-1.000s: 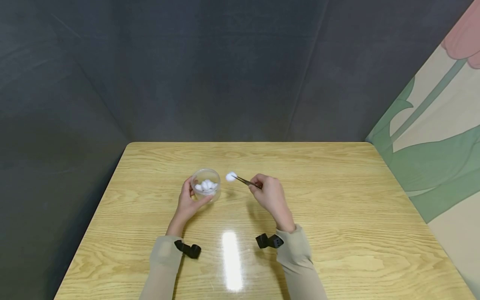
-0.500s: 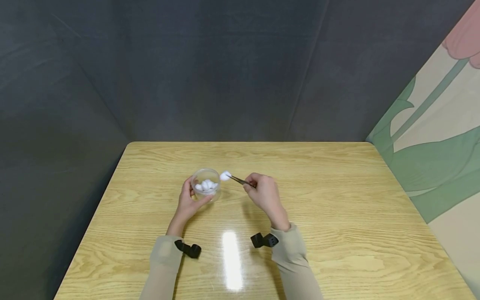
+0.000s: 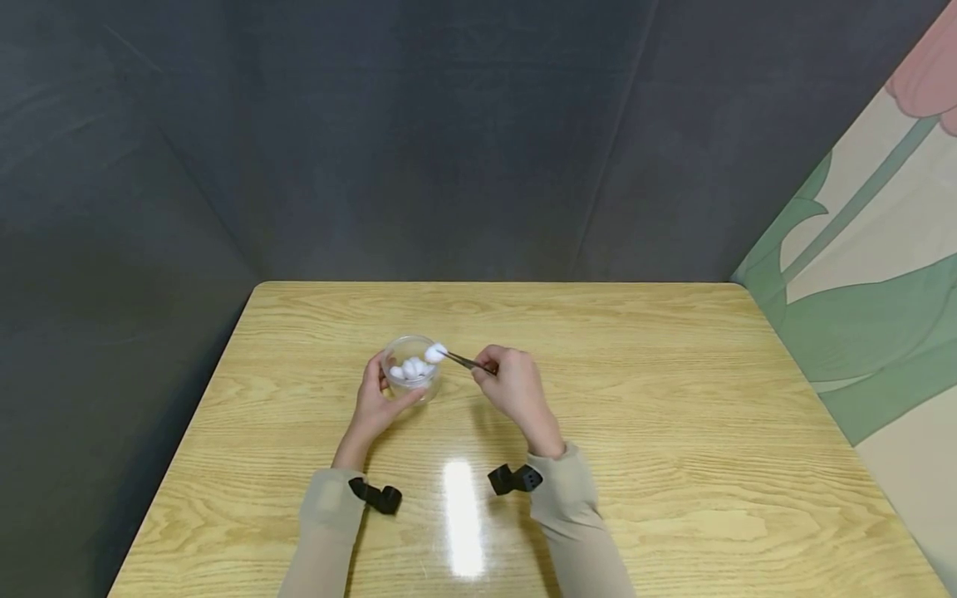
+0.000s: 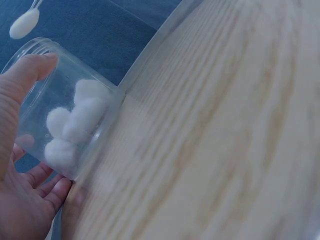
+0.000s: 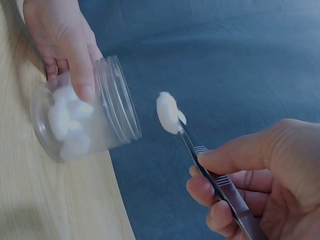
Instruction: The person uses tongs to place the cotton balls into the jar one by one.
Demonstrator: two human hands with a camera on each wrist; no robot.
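A clear plastic jar without a lid stands on the table, and several white cotton balls lie in its bottom. My left hand grips the jar round its side, thumb toward the front. In my right hand are metal tweezers, pinched between thumb and fingers. One cotton ball is caught in the tweezer tips. It hangs above the jar's mouth near the right rim, apart from the jar in the right wrist view.
The wooden table reaches to a dark cloth backdrop at the back and left. A flower-patterned cloth hangs at the right. Black wrist cameras sit on both sleeves.
My right hand has moved left, bringing the tweezers and their cotton ball from beside the jar to over its right rim. The left hand and jar have stayed still.
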